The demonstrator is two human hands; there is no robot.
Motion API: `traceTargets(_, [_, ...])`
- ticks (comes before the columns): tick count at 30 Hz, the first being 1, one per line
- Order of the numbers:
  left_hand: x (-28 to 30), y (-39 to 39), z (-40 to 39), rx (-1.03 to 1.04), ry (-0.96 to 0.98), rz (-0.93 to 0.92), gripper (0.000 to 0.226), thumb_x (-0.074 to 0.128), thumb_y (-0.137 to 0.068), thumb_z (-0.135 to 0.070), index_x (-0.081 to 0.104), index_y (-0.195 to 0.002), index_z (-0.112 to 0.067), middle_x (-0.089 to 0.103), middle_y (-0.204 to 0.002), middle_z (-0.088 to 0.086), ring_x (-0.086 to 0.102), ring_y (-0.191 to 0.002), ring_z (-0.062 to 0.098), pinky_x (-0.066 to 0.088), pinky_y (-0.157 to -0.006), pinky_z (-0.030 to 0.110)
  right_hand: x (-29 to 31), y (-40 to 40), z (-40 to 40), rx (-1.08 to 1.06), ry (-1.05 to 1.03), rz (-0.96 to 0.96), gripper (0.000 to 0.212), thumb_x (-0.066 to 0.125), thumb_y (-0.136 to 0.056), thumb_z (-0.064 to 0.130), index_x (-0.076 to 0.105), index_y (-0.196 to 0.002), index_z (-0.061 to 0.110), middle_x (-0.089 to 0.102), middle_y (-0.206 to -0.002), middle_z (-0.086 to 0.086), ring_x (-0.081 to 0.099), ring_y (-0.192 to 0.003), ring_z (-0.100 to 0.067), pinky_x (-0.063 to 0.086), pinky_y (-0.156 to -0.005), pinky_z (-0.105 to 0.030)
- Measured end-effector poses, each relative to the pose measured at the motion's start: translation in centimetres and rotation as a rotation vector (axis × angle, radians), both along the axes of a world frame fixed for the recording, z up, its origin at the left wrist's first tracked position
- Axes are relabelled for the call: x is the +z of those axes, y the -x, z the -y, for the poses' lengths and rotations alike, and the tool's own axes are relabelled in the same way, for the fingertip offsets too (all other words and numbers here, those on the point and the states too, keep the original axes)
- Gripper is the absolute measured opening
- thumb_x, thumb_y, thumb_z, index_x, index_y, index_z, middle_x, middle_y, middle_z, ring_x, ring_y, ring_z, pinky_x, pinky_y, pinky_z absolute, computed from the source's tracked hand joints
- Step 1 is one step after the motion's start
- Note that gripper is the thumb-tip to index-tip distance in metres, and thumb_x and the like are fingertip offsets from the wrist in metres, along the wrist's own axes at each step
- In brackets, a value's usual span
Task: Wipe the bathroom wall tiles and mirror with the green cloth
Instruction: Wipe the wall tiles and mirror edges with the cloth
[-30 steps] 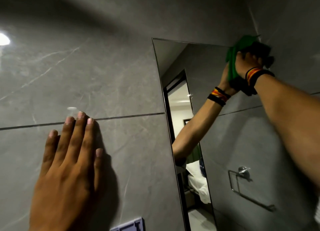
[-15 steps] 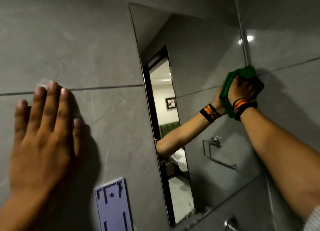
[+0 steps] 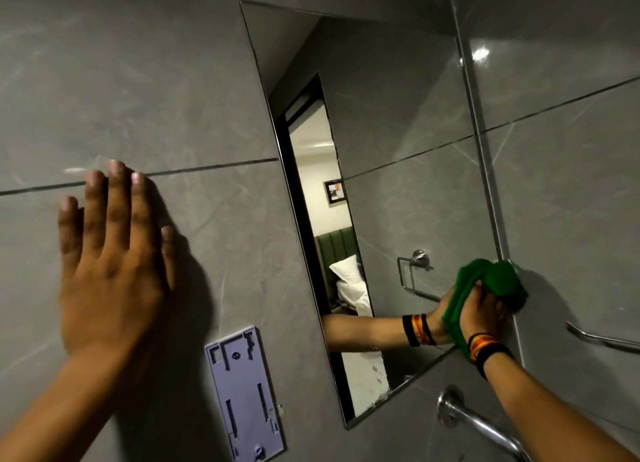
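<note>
My right hand (image 3: pixel 485 311) grips the bunched green cloth (image 3: pixel 495 278) and presses it against the lower right edge of the mirror (image 3: pixel 398 122), where the glass meets the side wall. The mirror reflects my arm, the cloth and a doorway. My left hand (image 3: pixel 110 260) lies flat on the grey wall tiles (image 3: pixel 138 80) left of the mirror, fingers together and pointing up, holding nothing.
A pale purple plastic mounting plate (image 3: pixel 244 392) is fixed to the tile below my left hand. A chrome pipe (image 3: pixel 474 423) juts out under the mirror. A chrome rail (image 3: pixel 602 338) runs along the right wall. A towel ring shows only as a reflection.
My right hand has dragged the cloth down the mirror's right edge, from the top corner to near the bottom. My left hand has stayed flat on the tile.
</note>
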State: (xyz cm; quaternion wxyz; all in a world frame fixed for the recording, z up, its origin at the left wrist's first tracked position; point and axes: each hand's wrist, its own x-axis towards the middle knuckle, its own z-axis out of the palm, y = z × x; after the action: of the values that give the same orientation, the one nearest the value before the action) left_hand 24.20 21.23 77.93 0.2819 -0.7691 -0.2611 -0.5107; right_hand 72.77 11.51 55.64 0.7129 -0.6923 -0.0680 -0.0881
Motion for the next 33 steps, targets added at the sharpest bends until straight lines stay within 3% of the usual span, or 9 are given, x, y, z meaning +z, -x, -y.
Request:
traceTargets(4, [-0.7, -0.4, -0.2, -0.003, -0.046, 0.02, 0.067, 0.029, -0.106, -0.026, 0.011, -0.163, 0.003, 0.002, -0.174, 0.025, 0.0, -0.162, 0.041, 0.005, -0.13, 0.062, -0.2, 2.5, -0.4, -0.006, -0.049, 0.107, 0.065, 0.027, -0.1, 0.048, 0.022, -0.153, 0.01, 0.02, -0.161, -0.019, 0.019, -0.148, -0.035, 0.012, -0.123, -0.05])
traceTargets(8, [-1.5, -1.5, -1.4, 0.044, -0.023, 0.107, 0.069, 0.014, -0.105, -0.036, -0.012, -0.165, -0.013, -0.019, -0.175, 0.008, -0.017, -0.162, 0.026, 0.005, -0.131, 0.058, -0.9, 8.7, -1.6, -0.015, -0.035, 0.238, 0.076, 0.023, -0.093, 0.056, 0.033, -0.146, 0.003, 0.032, -0.154, -0.025, 0.029, -0.142, -0.038, 0.02, -0.121, -0.052])
traceTargets(16, [-1.1, -0.7, -2.4, 0.109, -0.135, 0.087, 0.067, 0.017, -0.108, -0.039, -0.003, -0.166, -0.011, -0.006, -0.177, 0.012, -0.009, -0.164, 0.025, -0.009, -0.133, 0.044, -1.4, 22.4, -4.3, -0.099, 0.042, 0.263, 0.073, 0.024, -0.094, 0.05, 0.038, -0.143, -0.002, 0.038, -0.151, -0.026, 0.031, -0.141, -0.041, 0.017, -0.121, -0.052])
traceTargets(21, [-1.1, -0.6, -1.6, 0.113, -0.126, 0.079, 0.067, 0.017, -0.108, -0.038, -0.001, -0.166, -0.009, -0.004, -0.177, 0.014, -0.008, -0.164, 0.027, -0.002, -0.133, 0.048, 0.6, 24.4, -4.5, -0.094, 0.062, 0.18, 0.076, 0.022, -0.092, 0.051, 0.036, -0.144, -0.002, 0.034, -0.154, -0.025, 0.025, -0.144, -0.041, 0.012, -0.121, -0.057])
traceTargets(26, [-1.1, -0.6, -1.3, 0.11, -0.144, 0.089, 0.067, 0.019, -0.108, -0.035, 0.002, -0.166, -0.007, -0.001, -0.176, 0.016, -0.006, -0.164, 0.028, -0.005, -0.133, 0.046, 6.2, 24.9, -4.9, -0.09, 0.043, 0.17, 0.084, 0.013, -0.09, 0.058, 0.033, -0.146, -0.001, 0.029, -0.157, -0.024, 0.019, -0.147, -0.039, 0.008, -0.121, -0.055])
traceTargets(33, [-1.0, -0.7, -1.0, 0.127, -0.161, 0.1, 0.066, 0.022, -0.108, -0.032, 0.008, -0.165, -0.002, 0.004, -0.175, 0.018, -0.001, -0.164, 0.03, 0.0, -0.133, 0.049, 24.0, 23.6, -5.1, -0.108, -0.018, 0.369, 0.06, 0.03, -0.099, 0.047, 0.046, -0.137, 0.002, 0.028, -0.158, -0.02, 0.015, -0.149, -0.036, 0.006, -0.121, -0.056])
